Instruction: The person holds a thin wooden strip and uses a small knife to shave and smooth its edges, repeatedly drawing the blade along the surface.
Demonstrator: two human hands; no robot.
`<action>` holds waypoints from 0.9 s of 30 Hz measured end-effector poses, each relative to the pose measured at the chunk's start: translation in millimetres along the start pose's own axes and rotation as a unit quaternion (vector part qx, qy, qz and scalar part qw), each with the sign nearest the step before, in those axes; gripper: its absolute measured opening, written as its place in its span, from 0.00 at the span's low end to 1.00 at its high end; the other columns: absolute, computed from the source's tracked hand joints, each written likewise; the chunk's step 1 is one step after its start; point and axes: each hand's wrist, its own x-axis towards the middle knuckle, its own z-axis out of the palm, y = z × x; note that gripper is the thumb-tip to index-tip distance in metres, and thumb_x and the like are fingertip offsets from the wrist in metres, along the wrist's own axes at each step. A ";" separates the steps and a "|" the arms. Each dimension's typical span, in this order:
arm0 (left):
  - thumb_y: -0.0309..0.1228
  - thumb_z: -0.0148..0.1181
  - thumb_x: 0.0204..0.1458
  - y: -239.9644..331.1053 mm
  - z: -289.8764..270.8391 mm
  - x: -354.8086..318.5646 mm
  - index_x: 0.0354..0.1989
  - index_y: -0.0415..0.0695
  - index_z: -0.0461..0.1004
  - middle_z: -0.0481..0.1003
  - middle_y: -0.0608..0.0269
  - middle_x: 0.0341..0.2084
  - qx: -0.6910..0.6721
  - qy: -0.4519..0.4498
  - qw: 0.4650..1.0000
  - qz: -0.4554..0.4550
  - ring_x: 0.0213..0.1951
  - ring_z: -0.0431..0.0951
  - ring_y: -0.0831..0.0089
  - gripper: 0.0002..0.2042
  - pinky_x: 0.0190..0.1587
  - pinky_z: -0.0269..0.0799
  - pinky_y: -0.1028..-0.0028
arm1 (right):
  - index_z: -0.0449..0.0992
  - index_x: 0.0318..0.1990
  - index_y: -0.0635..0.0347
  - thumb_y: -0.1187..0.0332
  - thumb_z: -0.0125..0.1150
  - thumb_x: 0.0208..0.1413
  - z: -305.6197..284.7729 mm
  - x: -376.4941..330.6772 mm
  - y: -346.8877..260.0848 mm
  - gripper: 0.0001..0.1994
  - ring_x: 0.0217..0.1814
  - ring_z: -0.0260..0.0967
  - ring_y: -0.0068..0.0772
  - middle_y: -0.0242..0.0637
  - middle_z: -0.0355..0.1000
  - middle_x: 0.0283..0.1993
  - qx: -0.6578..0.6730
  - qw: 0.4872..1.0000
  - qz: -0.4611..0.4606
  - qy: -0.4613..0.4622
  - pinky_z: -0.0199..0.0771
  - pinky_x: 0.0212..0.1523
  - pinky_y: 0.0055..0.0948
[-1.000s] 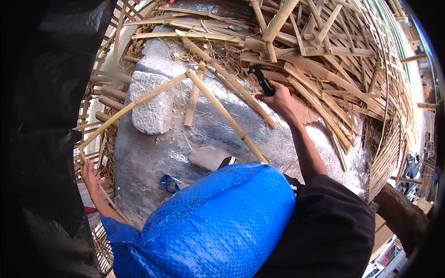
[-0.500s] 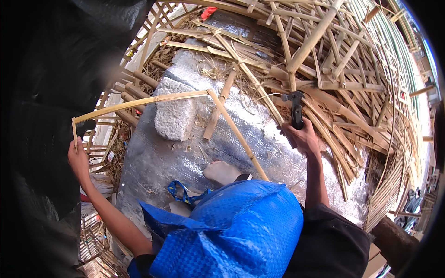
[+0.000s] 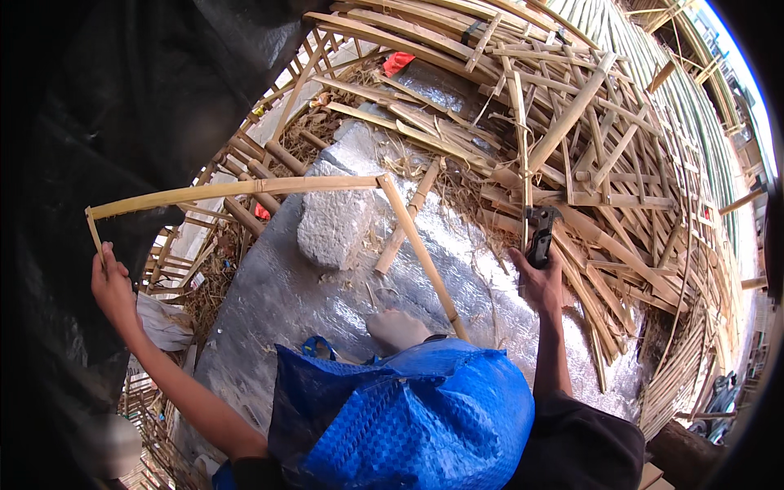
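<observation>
My left hand [image 3: 114, 286] is closed on the short folded end of a bent bamboo strip [image 3: 245, 188]. That strip runs across to a second sharp bend, then slopes down to the blue woven plastic sheet [image 3: 408, 408] over my lap. At the right, my right hand [image 3: 541, 282] grips a hammer [image 3: 541, 237] with a black handle, its head pointing up. A straight bamboo strip [image 3: 521, 147] runs down to the thumb of this hand and seems held along with the hammer. My bare foot [image 3: 396, 329] shows just beyond the sheet.
A rough pale stone block [image 3: 335, 220] sits on the silvery ground sheet [image 3: 269, 327], with a short bamboo piece [image 3: 408, 216] beside it. Split bamboo [image 3: 604, 155] is heaped at the far right. Black sheeting [image 3: 122, 106] hangs at the left, near a bamboo lattice [image 3: 261, 175].
The straight bamboo strip has swung rightward to stand nearly upright by my right hand. My left hand has moved left and slightly down with the bent strip. The view has shifted somewhat.
</observation>
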 end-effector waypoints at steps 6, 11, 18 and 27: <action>0.43 0.53 0.64 -21.2 58.0 -10.2 0.39 0.36 0.72 0.67 0.54 0.20 0.162 -0.030 0.973 0.160 0.24 0.59 0.65 0.18 0.31 0.63 0.67 | 0.71 0.28 0.59 0.63 0.73 0.53 -3.9 -4.5 -3.3 0.15 0.17 0.61 0.15 0.27 0.69 0.18 -0.018 0.999 0.019 -0.023 0.58 0.18 0.20; 0.43 0.52 0.65 -102.5 73.0 1.7 0.41 0.34 0.74 0.74 0.52 0.25 0.174 -0.140 0.967 0.118 0.29 0.68 0.69 0.19 0.38 0.67 0.67 | 0.71 0.31 0.61 0.67 0.72 0.52 15.1 -10.6 0.7 0.13 0.17 0.60 0.16 0.25 0.67 0.19 -0.065 0.996 -0.050 -0.024 0.58 0.17 0.23; 0.45 0.52 0.64 -134.4 117.4 -25.8 0.32 0.37 0.71 0.64 0.60 0.17 0.180 -0.279 0.941 -0.071 0.19 0.71 0.69 0.20 0.27 0.69 0.65 | 0.71 0.31 0.61 0.63 0.73 0.50 21.9 -6.4 14.6 0.15 0.17 0.61 0.20 0.33 0.67 0.18 -0.155 0.978 -0.137 -0.035 0.62 0.20 0.27; 0.51 0.61 0.54 -131.9 155.6 -57.3 0.47 0.29 0.73 0.77 0.37 0.40 0.282 -0.283 0.914 0.073 0.47 0.78 0.47 0.30 0.50 0.71 0.57 | 0.71 0.28 0.62 0.60 0.73 0.49 61.9 5.4 -9.3 0.17 0.22 0.67 0.32 0.40 0.69 0.21 -0.160 0.950 -0.175 -0.204 0.66 0.24 0.34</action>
